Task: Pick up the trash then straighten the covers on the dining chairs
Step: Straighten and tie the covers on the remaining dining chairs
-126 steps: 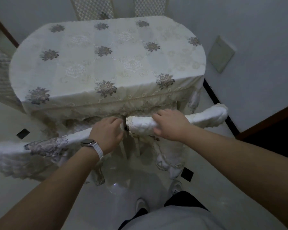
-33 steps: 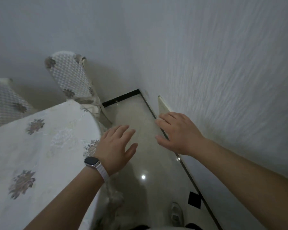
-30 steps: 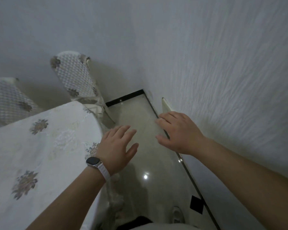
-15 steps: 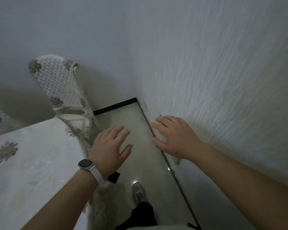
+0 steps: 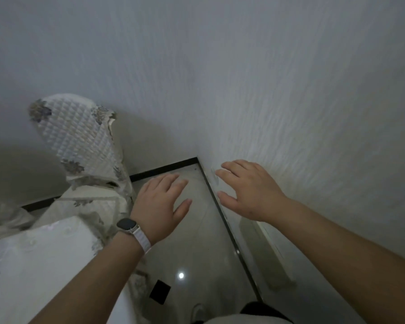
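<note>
A dining chair with a quilted white cover (image 5: 80, 139) printed with grey flowers stands ahead on the left, against the back wall; the cover's top right corner looks rumpled. My left hand (image 5: 160, 206), with a watch on its wrist, hovers over the floor to the right of the chair, fingers spread, holding nothing. Close to the right wall, my right hand (image 5: 246, 188) is stretched forward, its fingers straight and empty. No trash is in view.
The table with its floral tablecloth (image 5: 40, 258) fills the lower left. A narrow strip of glossy tiled floor (image 5: 197, 242) runs between the table and the textured right wall (image 5: 302, 113). A white panel (image 5: 271, 251) leans against that wall near the floor.
I have left the first chair and walked along the gap beside the wall. The far chair has drawn nearer, and both hands stay open in front of me.
</note>
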A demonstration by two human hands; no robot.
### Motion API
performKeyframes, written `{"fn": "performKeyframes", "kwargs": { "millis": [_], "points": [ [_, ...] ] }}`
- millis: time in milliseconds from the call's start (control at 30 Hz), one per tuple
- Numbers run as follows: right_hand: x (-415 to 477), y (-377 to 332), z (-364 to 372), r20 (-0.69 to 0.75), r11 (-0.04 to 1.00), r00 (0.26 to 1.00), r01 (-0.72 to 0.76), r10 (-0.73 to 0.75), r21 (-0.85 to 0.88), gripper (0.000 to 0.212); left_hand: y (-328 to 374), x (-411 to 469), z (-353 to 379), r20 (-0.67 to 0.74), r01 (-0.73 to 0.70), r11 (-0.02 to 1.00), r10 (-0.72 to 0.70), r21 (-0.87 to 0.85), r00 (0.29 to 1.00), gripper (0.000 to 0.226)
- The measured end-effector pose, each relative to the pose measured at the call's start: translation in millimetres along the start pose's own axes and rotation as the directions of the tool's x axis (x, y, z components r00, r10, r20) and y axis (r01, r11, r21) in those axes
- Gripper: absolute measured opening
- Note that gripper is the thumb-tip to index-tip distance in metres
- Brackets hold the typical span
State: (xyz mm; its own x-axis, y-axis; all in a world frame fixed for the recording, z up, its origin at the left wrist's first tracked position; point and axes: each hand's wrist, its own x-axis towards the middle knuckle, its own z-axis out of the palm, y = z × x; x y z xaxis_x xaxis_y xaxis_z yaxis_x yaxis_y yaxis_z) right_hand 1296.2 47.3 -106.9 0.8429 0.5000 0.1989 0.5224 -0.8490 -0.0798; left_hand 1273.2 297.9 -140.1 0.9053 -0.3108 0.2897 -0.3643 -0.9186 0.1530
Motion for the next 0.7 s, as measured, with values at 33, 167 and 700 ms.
{"fn": "performKeyframes", "kwargs": {
  "millis": [33,167,700],
  "points": [
    [13,1,3,0.003,1.0,1.0,0.006,-0.006,0.01,0.056,-9,7,1,-0.003,0.003,1.0,-0.003,-0.001,1.0,0.048],
    [79,9,22,0.034,0.998,0.997,0.062,-0.063,0.033,0.056,-47,39,6,-0.026,0.05,0.998,-0.05,0.028,0.998,0.047],
    [391,33,94,0.035,0.885,0.895,0.434,-0.445,0.169,0.058,-202,190,11,-0.038,0.411,0.881,-0.414,0.235,0.909,0.05]
  ]
}}
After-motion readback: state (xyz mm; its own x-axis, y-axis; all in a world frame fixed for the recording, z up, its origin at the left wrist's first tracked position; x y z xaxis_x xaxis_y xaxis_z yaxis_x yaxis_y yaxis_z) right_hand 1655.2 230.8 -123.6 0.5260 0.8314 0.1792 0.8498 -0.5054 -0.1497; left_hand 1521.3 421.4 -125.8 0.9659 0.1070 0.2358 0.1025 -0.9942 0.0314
